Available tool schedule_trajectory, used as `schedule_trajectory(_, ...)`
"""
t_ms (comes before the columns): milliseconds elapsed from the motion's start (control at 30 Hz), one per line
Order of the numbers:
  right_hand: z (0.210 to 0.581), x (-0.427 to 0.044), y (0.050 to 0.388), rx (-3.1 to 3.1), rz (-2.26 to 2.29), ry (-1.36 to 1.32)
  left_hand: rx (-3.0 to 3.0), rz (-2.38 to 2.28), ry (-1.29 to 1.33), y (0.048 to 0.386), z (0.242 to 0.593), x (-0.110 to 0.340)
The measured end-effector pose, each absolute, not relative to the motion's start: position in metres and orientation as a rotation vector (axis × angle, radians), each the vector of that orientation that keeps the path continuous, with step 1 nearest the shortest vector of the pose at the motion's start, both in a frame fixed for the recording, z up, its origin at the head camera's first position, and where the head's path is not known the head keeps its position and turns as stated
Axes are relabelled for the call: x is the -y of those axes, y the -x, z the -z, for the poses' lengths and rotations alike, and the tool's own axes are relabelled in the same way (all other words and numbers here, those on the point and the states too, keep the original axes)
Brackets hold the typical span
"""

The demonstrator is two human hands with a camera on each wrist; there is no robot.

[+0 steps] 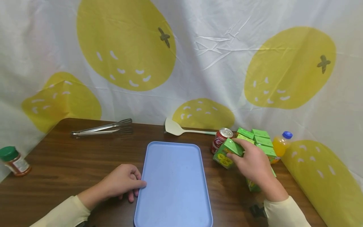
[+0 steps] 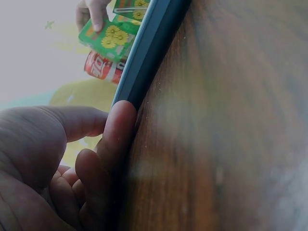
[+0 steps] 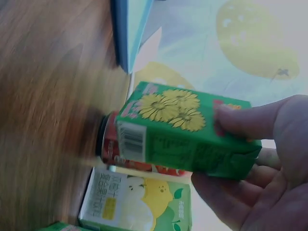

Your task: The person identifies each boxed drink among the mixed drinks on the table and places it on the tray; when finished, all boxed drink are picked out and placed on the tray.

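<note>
My right hand (image 1: 254, 163) grips a green drink carton with yellow flowers (image 1: 226, 154), thumb on one face and fingers on the opposite one. In the right wrist view the carton (image 3: 178, 130) is tilted and raised off the table, in front of a red soda can (image 1: 222, 138). My left hand (image 1: 122, 182) pinches the left rim of a blue tray (image 1: 173, 186), its thumb on top of the edge. Seen from the left wrist, the fingers (image 2: 120, 127) meet the tray's side close to the tabletop. Nothing lies on the tray.
More green cartons (image 1: 263, 141) stand in a group at the right, beside an orange juice bottle (image 1: 280, 145). A pale spatula (image 1: 175, 127) and metal tongs (image 1: 102, 127) lie along the back. A green-capped spice jar (image 1: 17, 162) stands far left. A fruit-print curtain (image 1: 198, 63) hangs behind.
</note>
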State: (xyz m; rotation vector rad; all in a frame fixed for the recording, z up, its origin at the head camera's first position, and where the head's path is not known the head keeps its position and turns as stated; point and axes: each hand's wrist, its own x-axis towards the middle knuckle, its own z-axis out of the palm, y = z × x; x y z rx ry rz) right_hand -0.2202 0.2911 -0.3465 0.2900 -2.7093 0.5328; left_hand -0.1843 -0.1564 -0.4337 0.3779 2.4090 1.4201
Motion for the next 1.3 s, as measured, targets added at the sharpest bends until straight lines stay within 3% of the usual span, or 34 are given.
schedule_trajectory(500, 0.349, -0.233, 0.236, 2.61, -1.08, -0.478, -2.359, -1.493, -0.367, 0.186, 0.434, 0.163)
schedule_trajectory(1300, 0.359, -0.148, 0.282, 2.651, -1.015, -0.816, -2.33, -1.505, -0.395, 0.191, 0.439, 0.16)
